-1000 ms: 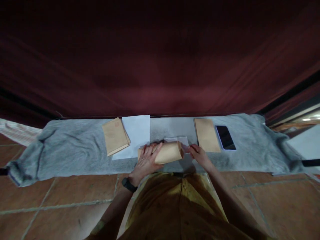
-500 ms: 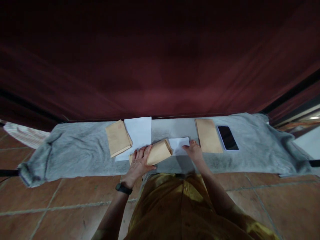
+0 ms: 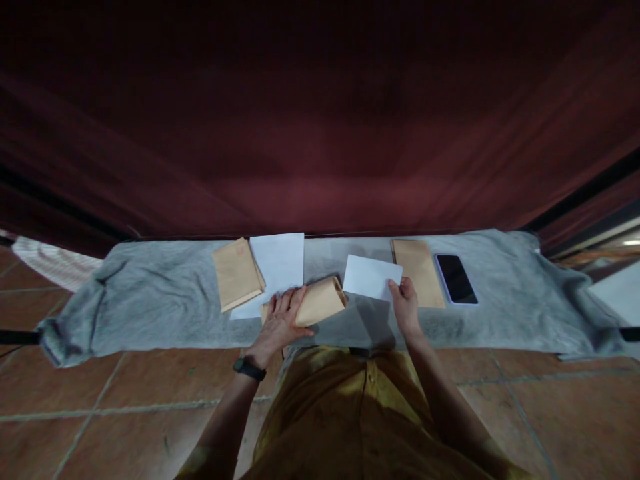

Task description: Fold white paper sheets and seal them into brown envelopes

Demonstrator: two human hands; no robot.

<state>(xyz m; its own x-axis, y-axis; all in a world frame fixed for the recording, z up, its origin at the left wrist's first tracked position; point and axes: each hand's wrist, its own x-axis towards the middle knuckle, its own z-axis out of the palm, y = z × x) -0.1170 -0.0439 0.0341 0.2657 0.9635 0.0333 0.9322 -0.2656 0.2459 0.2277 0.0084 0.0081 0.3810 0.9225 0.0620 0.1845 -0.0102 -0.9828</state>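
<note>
My left hand (image 3: 281,317) grips a tan envelope (image 3: 323,301) whose mouth gapes toward the right, just above the grey cloth (image 3: 150,307). My right hand (image 3: 406,303) pinches a folded white paper (image 3: 371,277) by its lower right corner and holds it lifted, a little to the right of the envelope's mouth. A black band sits on my left wrist.
A small stack of tan envelopes (image 3: 235,273) lies partly over a white sheet (image 3: 279,263) at the left. A single tan envelope (image 3: 418,263) and a dark phone (image 3: 455,278) lie at the right. A dark red curtain hangs behind; tiled floor lies below.
My right hand has drawn the white paper to the right, away from the envelope's mouth, and lifted it off the cloth. The envelope in my left hand has shifted left.
</note>
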